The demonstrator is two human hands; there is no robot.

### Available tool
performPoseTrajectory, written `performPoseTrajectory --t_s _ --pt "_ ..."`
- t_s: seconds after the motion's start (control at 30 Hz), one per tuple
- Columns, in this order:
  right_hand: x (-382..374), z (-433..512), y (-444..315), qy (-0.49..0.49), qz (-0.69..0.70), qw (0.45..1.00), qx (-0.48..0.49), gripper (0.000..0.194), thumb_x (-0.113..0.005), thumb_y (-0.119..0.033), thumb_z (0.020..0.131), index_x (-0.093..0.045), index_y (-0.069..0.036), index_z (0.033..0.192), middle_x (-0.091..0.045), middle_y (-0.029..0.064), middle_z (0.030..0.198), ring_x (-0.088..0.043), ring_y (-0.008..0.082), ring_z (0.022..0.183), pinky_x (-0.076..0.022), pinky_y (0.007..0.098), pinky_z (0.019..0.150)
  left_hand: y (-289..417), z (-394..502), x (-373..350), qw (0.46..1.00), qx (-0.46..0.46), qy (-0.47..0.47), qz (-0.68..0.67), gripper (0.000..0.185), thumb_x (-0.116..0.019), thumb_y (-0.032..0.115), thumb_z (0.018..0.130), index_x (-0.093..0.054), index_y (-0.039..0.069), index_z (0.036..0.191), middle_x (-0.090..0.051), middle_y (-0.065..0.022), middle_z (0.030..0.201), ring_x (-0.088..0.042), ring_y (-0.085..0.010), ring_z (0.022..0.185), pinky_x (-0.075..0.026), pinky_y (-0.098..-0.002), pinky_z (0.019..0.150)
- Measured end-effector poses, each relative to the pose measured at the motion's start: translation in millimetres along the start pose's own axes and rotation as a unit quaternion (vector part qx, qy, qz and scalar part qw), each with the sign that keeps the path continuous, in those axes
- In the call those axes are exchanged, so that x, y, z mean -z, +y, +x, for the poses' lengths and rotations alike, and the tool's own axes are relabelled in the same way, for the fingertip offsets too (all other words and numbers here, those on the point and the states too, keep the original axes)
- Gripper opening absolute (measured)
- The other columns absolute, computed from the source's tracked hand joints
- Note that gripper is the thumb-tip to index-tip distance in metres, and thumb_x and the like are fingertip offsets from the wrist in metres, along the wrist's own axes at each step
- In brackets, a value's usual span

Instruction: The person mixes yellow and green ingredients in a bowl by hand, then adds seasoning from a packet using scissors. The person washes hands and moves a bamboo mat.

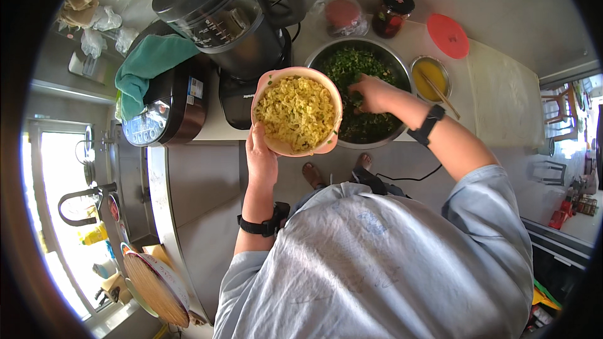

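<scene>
My left hand [262, 157] grips the rim and side of a pink bowl [337, 132]. Crumbled yellow scrambled egg [297, 113] fills it, and bits of green cling to its rim. Beside it on the counter stands a wide stainless steel bowl [407, 80] of finely chopped greens [354, 63]. My right hand [372, 94] reaches into the steel bowl from the right, its fingers curled in the greens with some showing between them. The fingertips are partly hidden. The pink bowl is held tilted above the steel bowl's left side and covers part of it.
A small bowl of yellow liquid [428, 77] with chopsticks [440, 90] stands right of the steel bowl. Behind are a dark-lidded jar [393, 13], a red lid [447, 36] and a wrapped red-topped container [343, 14]. A blender [226, 19] and a cooker [183, 99] under a green cloth [153, 66] stand left.
</scene>
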State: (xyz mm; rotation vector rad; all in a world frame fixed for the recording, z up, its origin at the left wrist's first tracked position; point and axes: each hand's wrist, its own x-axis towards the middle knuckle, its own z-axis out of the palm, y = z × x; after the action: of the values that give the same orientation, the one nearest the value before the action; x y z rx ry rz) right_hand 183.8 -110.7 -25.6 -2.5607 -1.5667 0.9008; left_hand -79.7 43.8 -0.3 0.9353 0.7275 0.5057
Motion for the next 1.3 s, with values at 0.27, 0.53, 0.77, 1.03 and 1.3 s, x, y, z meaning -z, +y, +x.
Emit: performPoseTrajectory --t_s 0.27,0.53,0.77,1.03,1.3 --pt "37 18 2 0.084 0.01 0.994 -0.073 0.075 -0.067 -0.048 0.082 -0.035 -0.02 0.143 -0.028 0.03 0.144 -0.037 0.0505 0.127 -0.0365 0.0502 0.104 -6 -2 4 1.0 0.004 -0.004 -0.005 0.047 -0.042 0.037 0.1 -0.044 0.001 0.13 -0.058 -0.0083 0.119 -0.062 -0.0174 0.103 -0.055 -0.0297 0.077" --pt "35 8 -15 -0.095 0.027 0.993 0.065 0.055 -0.069 -0.035 0.082 -0.053 -0.015 0.13 -0.051 0.0269 0.124 -0.053 0.0438 0.111 -0.0445 0.0479 0.094 -22 7 9 0.999 0.028 -0.019 -0.028 0.045 -0.04 0.036 0.101 -0.042 0.004 0.133 -0.055 -0.0076 0.121 -0.061 -0.0179 0.104 -0.055 -0.0312 0.079" --pt "24 75 -13 0.037 -0.035 0.999 0.009 0.057 -0.06 -0.044 0.087 -0.046 -0.018 0.136 -0.033 0.0242 0.145 -0.044 0.0488 0.123 -0.0409 0.0467 0.101 -21 10 6 0.999 0.049 0.001 0.0 0.049 -0.039 0.037 0.101 -0.037 0.004 0.138 -0.053 -0.0094 0.126 -0.059 -0.02 0.108 -0.055 -0.0329 0.082" --pt "30 50 25 -0.008 0.053 0.992 0.11 0.039 -0.061 -0.029 0.085 -0.061 -0.007 0.118 -0.064 0.02 0.11 -0.06 0.0375 0.102 -0.0478 0.0444 0.088 -31 14 9 0.999 0.049 -0.019 0.001 0.047 -0.038 0.039 0.101 -0.04 0.004 0.133 -0.054 -0.0083 0.123 -0.06 -0.0189 0.105 -0.055 -0.0342 0.081" --pt "-3 75 14 0.035 0.287 0.955 -0.058 0.056 -0.054 -0.05 0.092 -0.055 -0.001 0.121 -0.064 0.0226 0.101 -0.061 0.0285 0.092 -0.0469 0.0379 0.08 -38 17 7 0.999 0.037 0.004 -0.019 0.046 -0.039 0.036 0.101 -0.038 0.005 0.135 -0.052 -0.0087 0.126 -0.055 -0.0187 0.112 -0.05 -0.0332 0.09"
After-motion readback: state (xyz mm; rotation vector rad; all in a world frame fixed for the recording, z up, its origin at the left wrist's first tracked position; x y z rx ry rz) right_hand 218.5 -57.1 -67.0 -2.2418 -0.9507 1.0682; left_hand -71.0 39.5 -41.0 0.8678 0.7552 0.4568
